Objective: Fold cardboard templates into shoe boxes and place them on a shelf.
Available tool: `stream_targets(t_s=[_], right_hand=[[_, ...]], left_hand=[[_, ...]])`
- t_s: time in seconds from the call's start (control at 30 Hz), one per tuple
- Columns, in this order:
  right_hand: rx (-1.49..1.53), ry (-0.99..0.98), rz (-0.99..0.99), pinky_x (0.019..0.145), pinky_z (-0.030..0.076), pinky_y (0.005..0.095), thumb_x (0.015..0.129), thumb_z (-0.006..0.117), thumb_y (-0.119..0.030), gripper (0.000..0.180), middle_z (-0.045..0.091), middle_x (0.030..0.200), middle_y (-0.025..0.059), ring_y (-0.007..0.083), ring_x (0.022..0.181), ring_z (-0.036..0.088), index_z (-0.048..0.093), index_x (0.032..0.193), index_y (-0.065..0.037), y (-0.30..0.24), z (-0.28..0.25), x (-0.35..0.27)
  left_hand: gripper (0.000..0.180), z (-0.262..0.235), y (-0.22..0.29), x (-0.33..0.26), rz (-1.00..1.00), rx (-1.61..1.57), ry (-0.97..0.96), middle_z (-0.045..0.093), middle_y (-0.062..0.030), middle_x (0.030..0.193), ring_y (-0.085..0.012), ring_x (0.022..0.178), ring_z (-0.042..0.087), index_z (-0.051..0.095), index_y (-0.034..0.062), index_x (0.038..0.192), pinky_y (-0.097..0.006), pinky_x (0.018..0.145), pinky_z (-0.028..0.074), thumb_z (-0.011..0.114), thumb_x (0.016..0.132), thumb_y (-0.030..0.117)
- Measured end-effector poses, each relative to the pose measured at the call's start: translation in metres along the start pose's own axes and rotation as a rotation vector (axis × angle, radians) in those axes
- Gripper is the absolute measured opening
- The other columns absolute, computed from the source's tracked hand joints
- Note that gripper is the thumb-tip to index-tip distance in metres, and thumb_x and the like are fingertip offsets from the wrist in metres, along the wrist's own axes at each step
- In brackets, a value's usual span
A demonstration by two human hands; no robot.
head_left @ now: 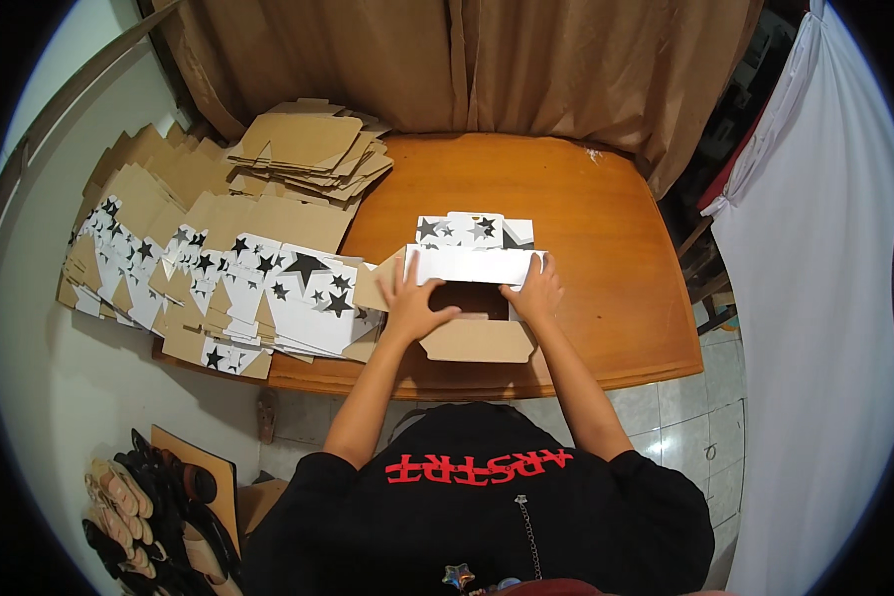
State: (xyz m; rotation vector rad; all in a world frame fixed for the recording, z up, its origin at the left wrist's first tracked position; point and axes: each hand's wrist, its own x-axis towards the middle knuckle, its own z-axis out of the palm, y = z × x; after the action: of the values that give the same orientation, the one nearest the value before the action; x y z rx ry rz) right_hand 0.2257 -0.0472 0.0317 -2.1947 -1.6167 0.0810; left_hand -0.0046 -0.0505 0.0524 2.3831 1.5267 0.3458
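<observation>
A partly folded cardboard box (pixel 477 340) stands in front of me on the table, brown inside, with white panels bearing black and grey stars at its far side. Its dark interior lies open between my hands, and a brown flap leans out toward me. My left hand (pixel 414 310) grips the left side, fingers spread over the wall and side flap, thumb reaching across the opening. At the right far corner, my right hand (pixel 536 296) holds the wall, thumb on the inner side and fingers along the outside.
Flattened star-printed cartons (pixel 298 288) cover the left of the wooden table (pixel 606 258). Behind them is a stack of brown cardboard sheets (pixel 308 149). Brown curtains (pixel 387 70) hang at the back, a white cloth (pixel 805 298) at the right. Shoes (pixel 169 517) lie lower left.
</observation>
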Motion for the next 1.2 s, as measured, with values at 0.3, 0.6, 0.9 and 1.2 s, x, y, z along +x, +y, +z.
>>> stream_targets(t_s=[0.3,0.6,0.9,1.2], right_hand=[[0.031,-0.056,0.044,0.084,0.039,0.0524,0.061,0.072,-0.046,0.087,0.031,0.134,0.023,0.0379,0.109,0.047,0.035,0.128,-0.004,-0.002,-0.003,0.002],[-0.002,-0.015,0.03,0.084,0.039,0.0507,0.062,0.071,-0.047,0.086,0.032,0.133,0.025,0.0392,0.106,0.048,0.036,0.126,-0.002,0.003,0.003,0.002],[0.009,-0.027,0.05,0.083,0.041,0.0497,0.062,0.072,-0.047,0.087,0.031,0.134,0.0234,0.0392,0.106,0.048,0.035,0.127,-0.002,-0.007,-0.003,0.002],[0.09,-0.061,0.085,0.085,0.041,0.0488,0.058,0.075,-0.049,0.096,0.03,0.135,0.0232,0.0366,0.113,0.043,0.033,0.13,-0.002,0.005,-0.004,0.006]], left_hand=[[0.051,0.029,-0.047,-0.017,-0.721,-0.897,0.983,0.045,-0.0196,0.125,-0.0295,0.117,0.043,0.05,-0.004,0.113,-0.043,0.098,0.032,0.071,0.069,0.01],[0.04,0.019,-0.002,-0.008,0.186,-0.339,0.425,0.058,-0.0094,0.117,-0.0259,0.116,0.049,0.062,0.0055,0.106,-0.043,0.101,0.032,0.068,0.07,0.021],[0.047,0.027,-0.014,-0.002,0.156,-0.204,0.071,0.06,-0.0123,0.112,-0.0272,0.115,0.049,0.063,0.0043,0.103,-0.043,0.103,0.029,0.066,0.071,0.038],[0.069,-0.001,-0.026,-0.019,0.367,-0.285,0.033,0.051,-0.007,0.127,-0.026,0.128,0.035,0.061,0.0128,0.111,-0.058,0.105,0.007,0.07,0.058,0.056]])
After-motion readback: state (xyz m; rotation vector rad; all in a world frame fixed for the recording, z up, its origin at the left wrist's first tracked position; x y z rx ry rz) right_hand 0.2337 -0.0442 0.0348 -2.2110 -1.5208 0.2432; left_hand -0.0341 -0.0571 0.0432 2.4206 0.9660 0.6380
